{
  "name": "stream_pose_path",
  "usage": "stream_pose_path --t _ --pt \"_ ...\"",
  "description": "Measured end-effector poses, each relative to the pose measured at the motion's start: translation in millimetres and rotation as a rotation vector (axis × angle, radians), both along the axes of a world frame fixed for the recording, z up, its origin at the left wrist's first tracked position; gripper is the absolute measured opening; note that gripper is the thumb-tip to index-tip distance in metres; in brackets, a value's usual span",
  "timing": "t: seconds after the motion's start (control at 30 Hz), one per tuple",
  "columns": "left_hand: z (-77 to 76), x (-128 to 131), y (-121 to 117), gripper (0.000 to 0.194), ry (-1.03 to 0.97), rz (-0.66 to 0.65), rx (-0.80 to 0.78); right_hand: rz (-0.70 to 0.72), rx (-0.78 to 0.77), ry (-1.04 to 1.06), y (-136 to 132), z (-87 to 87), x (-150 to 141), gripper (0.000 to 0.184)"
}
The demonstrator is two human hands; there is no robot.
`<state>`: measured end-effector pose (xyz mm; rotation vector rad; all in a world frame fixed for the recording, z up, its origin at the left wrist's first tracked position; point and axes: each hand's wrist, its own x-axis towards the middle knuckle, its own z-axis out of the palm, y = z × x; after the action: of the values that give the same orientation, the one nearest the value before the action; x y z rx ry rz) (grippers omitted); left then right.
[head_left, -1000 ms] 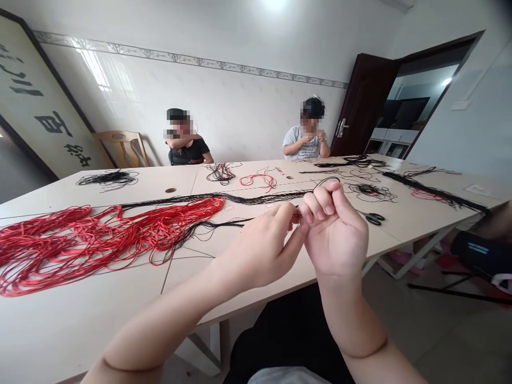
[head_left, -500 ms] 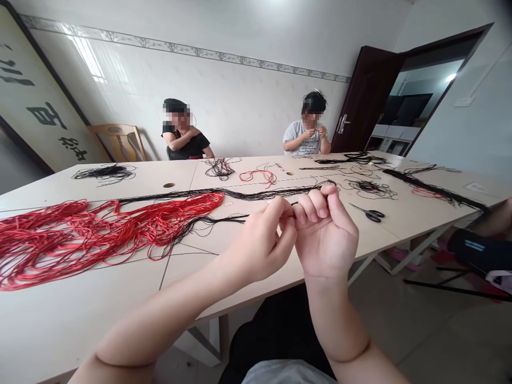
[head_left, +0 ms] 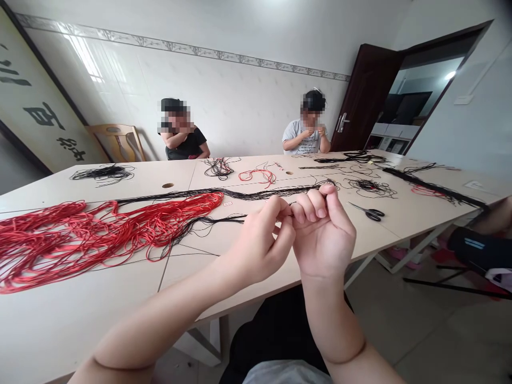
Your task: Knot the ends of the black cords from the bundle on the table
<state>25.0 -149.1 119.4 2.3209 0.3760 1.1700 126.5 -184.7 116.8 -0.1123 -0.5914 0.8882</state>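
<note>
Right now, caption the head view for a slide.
Left hand and right hand hold dark cord between them, red cords left, scissors right.

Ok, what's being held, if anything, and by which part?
Left hand and right hand hold a dark cord in their fingers; which part of it, I can't tell.
</note>
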Motion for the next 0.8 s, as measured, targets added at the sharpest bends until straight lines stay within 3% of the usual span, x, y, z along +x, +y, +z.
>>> stream_pose_path --t 0.27,0.6,0.8 --pt "-5.7 0.0 4.6 0.006 0.012 -0.045 -0.075 0.090 0.121 0.103 0.3 -0.7 3.5 0.024" --pt "1.4 -3.1 3.3 0.010 0.210 0.138 0.163 0.087 0.127 0.069 -1.8 -0.6 2.5 0.028" --pt "0.2 -2.5 4.3 0.005 0.076 0.112 0.174 0.139 0.101 0.076 -0.6 -3.3 -1.3 0.025"
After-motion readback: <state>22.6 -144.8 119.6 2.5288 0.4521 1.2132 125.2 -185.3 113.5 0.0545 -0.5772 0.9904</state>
